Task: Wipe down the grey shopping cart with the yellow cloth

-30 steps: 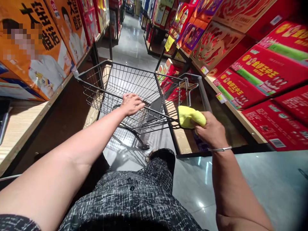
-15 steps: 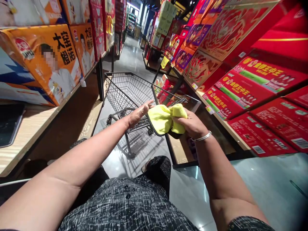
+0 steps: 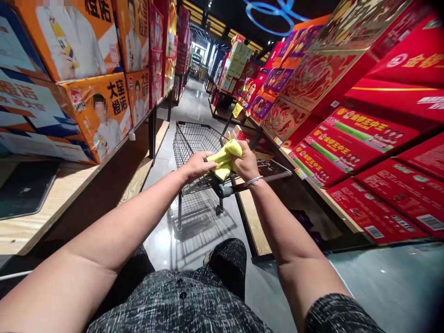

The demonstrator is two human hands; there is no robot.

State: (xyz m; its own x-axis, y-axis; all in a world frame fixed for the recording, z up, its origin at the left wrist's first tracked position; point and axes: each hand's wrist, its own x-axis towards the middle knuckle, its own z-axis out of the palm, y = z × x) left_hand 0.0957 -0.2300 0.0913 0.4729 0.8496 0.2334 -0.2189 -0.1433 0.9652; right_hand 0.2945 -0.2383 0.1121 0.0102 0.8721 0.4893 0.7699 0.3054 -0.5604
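Bunched in front of me is a yellow cloth (image 3: 226,157), just over the near end of a black wire shopping cart (image 3: 194,138). My right hand (image 3: 247,162), with a silver bangle at the wrist, is closed round the cloth's right part. At its left end, my left hand (image 3: 197,166) pinches the cloth between thumb and fingers. The cart handle (image 3: 227,190) runs just below both hands; whether the cloth rests on it I cannot tell.
Orange drink cartons (image 3: 100,115) are stacked on the left wooden shelf, with a dark flat tablet-like object (image 3: 27,189) in front. Red cartons (image 3: 360,129) fill the right shelf. Between them the tiled aisle (image 3: 194,97) runs away from me.
My left hand has gone from open fingers beside the cloth to gripping its left end. The right hand and cloth have moved left and up, and the cloth is more bunched. My view has tilted up.
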